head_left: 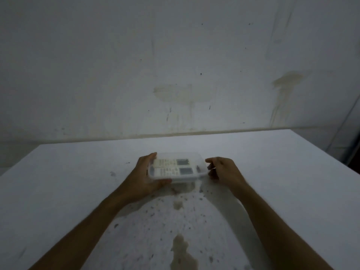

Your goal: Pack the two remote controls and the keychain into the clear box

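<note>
The clear box rests on the white table with a lid over it. Two white remote controls lie side by side inside, the far remote and the near remote, their grey screens toward the right. A small dark item, possibly the keychain, sits at the box's right end; it is too blurred to be sure. My left hand grips the box's left end, thumb along the front edge. My right hand touches the right end with fingers curled against the lid's edge.
The white table is stained and speckled near me, with brownish patches in front of the box. A stained grey wall rises just behind the table's far edge. The table's right edge falls away at the far right.
</note>
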Tool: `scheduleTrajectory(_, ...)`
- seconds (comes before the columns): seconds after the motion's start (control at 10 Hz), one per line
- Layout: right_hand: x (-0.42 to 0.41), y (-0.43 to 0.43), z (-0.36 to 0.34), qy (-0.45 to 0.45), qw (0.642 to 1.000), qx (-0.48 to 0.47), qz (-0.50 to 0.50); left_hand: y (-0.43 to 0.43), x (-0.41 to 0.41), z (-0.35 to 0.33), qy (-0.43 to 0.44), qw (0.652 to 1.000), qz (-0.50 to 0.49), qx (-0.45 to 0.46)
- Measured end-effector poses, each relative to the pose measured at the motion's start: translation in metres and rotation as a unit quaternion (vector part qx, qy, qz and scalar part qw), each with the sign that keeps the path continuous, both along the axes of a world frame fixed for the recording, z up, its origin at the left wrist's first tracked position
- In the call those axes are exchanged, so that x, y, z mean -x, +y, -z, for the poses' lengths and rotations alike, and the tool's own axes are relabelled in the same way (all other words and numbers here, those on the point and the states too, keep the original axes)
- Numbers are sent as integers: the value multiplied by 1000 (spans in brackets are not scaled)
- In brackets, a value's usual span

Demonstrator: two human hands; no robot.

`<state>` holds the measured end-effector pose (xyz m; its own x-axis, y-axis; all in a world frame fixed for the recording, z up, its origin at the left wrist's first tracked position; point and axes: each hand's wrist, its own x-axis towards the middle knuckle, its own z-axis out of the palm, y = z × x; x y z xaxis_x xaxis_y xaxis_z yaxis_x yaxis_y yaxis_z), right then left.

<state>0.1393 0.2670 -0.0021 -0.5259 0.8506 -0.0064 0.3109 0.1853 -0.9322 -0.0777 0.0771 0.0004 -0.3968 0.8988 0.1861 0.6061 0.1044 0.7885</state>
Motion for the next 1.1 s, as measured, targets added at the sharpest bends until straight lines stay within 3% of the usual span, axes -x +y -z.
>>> scheduleTrajectory(0.1,22,2,15,-140,970,-192,-42,9,26,-9,5,999,-32,-17)
scheduleTrajectory(0.2,65,-17,21,-253,922,-266,-123,13,71,-9,11,996,-89,18)
scheduleTrajectory(0.3,112,-39,27,-301,904,-267,-148,8,113,-18,-1,993,-116,30)
scheduleTrajectory(0.5,190,-60,25,-341,896,-263,-109,-14,203,-16,-29,987,-143,73)
scheduleTrajectory(0.7,199,-61,31,-339,893,-286,-83,-17,251,-15,-10,986,-122,113)
scheduleTrajectory(0.9,198,-61,27,-344,892,-281,-81,-12,252,15,-37,984,-168,47)
scheduleTrajectory(1.1,197,-61,24,-349,888,-283,-97,-14,224,27,42,961,-268,47)
